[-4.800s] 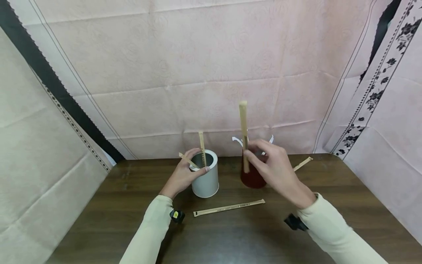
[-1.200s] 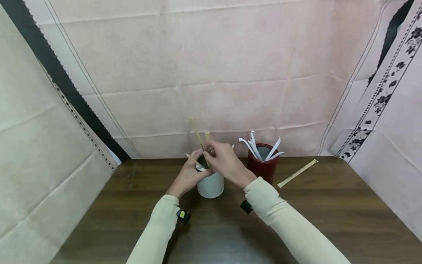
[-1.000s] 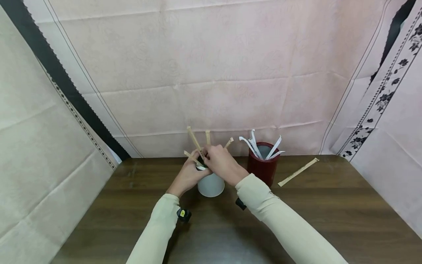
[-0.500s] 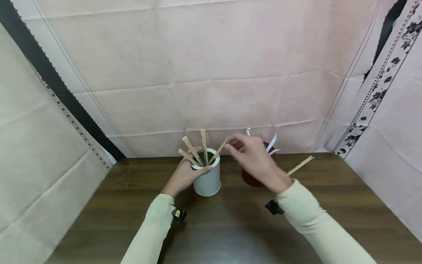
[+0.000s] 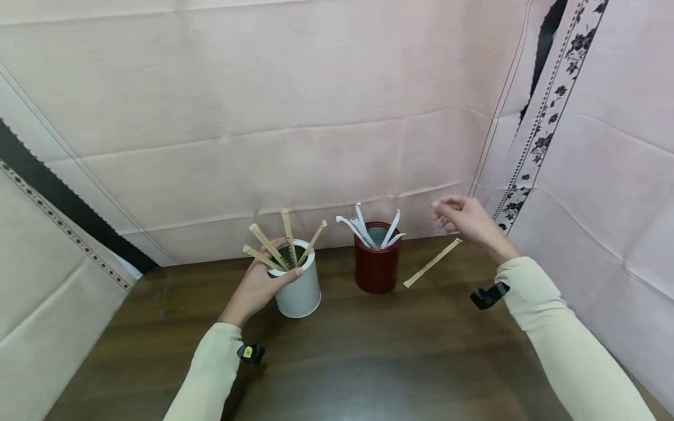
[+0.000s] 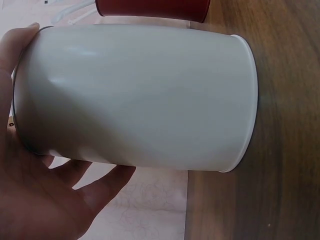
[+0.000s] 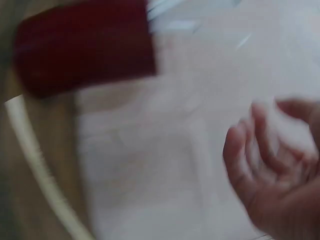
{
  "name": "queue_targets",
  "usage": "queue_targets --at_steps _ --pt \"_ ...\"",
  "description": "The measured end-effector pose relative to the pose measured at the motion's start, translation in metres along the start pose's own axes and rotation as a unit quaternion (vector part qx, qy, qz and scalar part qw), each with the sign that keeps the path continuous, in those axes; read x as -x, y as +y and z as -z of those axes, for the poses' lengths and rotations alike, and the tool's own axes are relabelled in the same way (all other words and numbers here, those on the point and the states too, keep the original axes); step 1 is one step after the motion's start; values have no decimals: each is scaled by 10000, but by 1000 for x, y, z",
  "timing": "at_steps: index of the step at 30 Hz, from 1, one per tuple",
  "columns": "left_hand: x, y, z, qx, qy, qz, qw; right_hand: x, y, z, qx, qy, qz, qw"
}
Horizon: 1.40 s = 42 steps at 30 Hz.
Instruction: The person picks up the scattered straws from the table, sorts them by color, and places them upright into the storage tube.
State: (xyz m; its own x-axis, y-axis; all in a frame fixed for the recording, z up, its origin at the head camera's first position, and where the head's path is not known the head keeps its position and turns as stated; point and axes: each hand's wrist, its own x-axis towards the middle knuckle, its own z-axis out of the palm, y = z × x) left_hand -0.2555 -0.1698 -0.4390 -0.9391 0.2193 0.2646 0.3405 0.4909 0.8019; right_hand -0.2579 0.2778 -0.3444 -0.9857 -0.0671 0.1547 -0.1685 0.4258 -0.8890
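Note:
My left hand [image 5: 257, 287] grips a light grey can [image 5: 301, 292] near its rim, thumb across the near side and fingers behind. The can stands upright on the table; in the left wrist view its smooth grey wall [image 6: 140, 95] fills much of the picture. Several slim tan paper-wrapped sticks [image 5: 267, 244] lean out of it, fanned apart. Off to the right, my right hand [image 5: 467, 219] hovers with loosely bent fingers and nothing in them. Below and left of it, another tan paper-wrapped stick [image 5: 433, 263] lies on the table.
Between the hands stands a dark red can [image 5: 376, 272] with several white paper-wrapped sticks [image 5: 363, 225] inside. The brown wooden table [image 5: 368, 356] ends at a pale cloth backdrop [image 5: 316, 117], with more cloth at both sides.
The right hand has put a tan stick from the table into the grey can, let go and moved right, past the red can. The left hand keeps its grip; the head view has turned right.

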Motion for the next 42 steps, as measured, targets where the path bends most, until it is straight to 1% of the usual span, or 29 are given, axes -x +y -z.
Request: queue_targets --at_steps 1,3,5,6,8,9,12,14,16,17,19,20,21,23,26,28,29,30,32,33,34,35,37,39,42 --pt "1 -1 2 12 19 7 10000 -5 11 -2 -20 30 -296 9996" --pt "4 -2 5 -3 50 22 10000 -14 35 -8 -220 94 -802 9965" --pt "5 -2 7 -17 68 39 10000 -19 58 -17 -314 284 -1182 9921" --pt "5 -2 8 -31 77 49 10000 -21 69 -21 -365 412 -1305 9899" --pt "5 -1 8 -56 78 93 9999 -25 88 -29 -285 615 -1542 9857" --pt "6 -1 8 -45 82 108 9999 -26 96 -32 -150 687 -1631 9841" --pt "7 1 8 -7 91 122 9999 -30 113 -40 276 730 -1753 9814" --pt "8 2 7 31 80 140 9999 -31 117 -45 655 658 -1814 9790" --pt "9 2 7 41 72 152 9999 -33 116 -50 1162 529 -1857 9743" --pt "10 2 7 54 64 156 9998 -34 113 -52 1524 478 -1873 9692" --pt "11 3 7 49 60 157 9998 -36 107 -57 2053 328 -1906 9594" --pt "11 4 7 42 66 157 9998 -38 104 -59 2393 252 -1852 9528" --pt "11 4 7 40 76 165 9998 -39 100 -60 2605 186 -1830 9478" --pt "10 5 8 17 88 178 9998 -42 94 -63 2812 108 -1853 9415" --pt "10 5 9 -8 118 167 9998 -45 89 -67 2804 50 -1852 9418" --pt "11 4 10 2 123 96 9999 -47 91 -68 2475 124 -1967 9486" --pt "11 3 10 5 136 53 9999 -46 92 -68 2377 140 -1919 9521" --pt "11 3 11 13 148 7 9999 -45 93 -67 2178 151 -1877 9577" --pt "11 3 11 6 184 -59 9998 -42 94 -64 1479 213 -1866 9710" --pt "11 2 11 -16 205 -77 9998 -40 94 -62 1018 236 -1840 9774" --pt "10 2 10 -14 221 -81 9997 -37 90 -60 591 239 -1793 9817" --pt "10 1 10 -32 238 -67 9997 -34 88 -58 172 249 -1714 9847" --pt "7 0 7 -4 200 -45 9998 -29 80 -52 -522 284 -1592 9855" --pt "5 0 5 42 134 -29 9999 -23 68 -45 -788 323 -1350 9872" --pt "1 1 0 93 55 -26 9999 -14 45 -36 -838 361 -869 9920"
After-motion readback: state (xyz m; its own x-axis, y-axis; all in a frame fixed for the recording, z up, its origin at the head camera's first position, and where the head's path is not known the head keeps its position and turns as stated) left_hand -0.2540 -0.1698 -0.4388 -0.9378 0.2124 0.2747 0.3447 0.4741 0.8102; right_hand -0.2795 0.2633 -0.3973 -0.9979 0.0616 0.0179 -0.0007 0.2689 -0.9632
